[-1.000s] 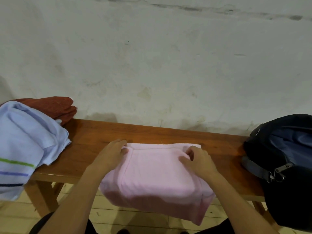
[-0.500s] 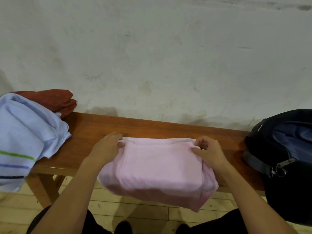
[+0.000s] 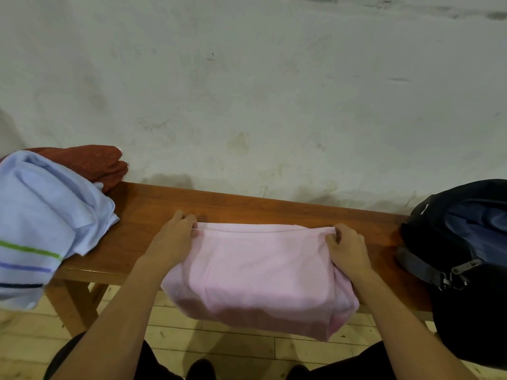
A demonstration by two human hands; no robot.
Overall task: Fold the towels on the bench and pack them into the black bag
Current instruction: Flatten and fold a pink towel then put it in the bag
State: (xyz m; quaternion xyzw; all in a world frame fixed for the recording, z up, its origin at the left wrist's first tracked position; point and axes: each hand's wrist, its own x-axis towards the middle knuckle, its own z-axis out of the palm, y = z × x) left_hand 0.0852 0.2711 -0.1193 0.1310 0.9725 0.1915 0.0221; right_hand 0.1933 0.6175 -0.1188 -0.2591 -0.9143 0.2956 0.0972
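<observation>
A pink towel (image 3: 260, 272) lies folded over on the middle of the wooden bench (image 3: 247, 209), its near part hanging over the front edge. My left hand (image 3: 175, 237) pinches its far left corner. My right hand (image 3: 348, 248) pinches the far right corner, fingers curled over the fold. A light blue towel (image 3: 41, 215) with green and purple stripes is heaped at the bench's left end, with a rust-red towel (image 3: 93, 163) behind it. The black bag (image 3: 466, 256) sits at the right end, its top open onto a dark blue lining.
A pale stained wall (image 3: 247, 91) rises directly behind the bench. Below the bench is a light wooden plank floor (image 3: 219, 344), where my dark-clad legs show. A bench leg (image 3: 71, 305) stands at the lower left.
Both hands have drawn apart along the far edge of the pink towel, stretching the fold wider and flatter. The other towels and the bag have stayed put.
</observation>
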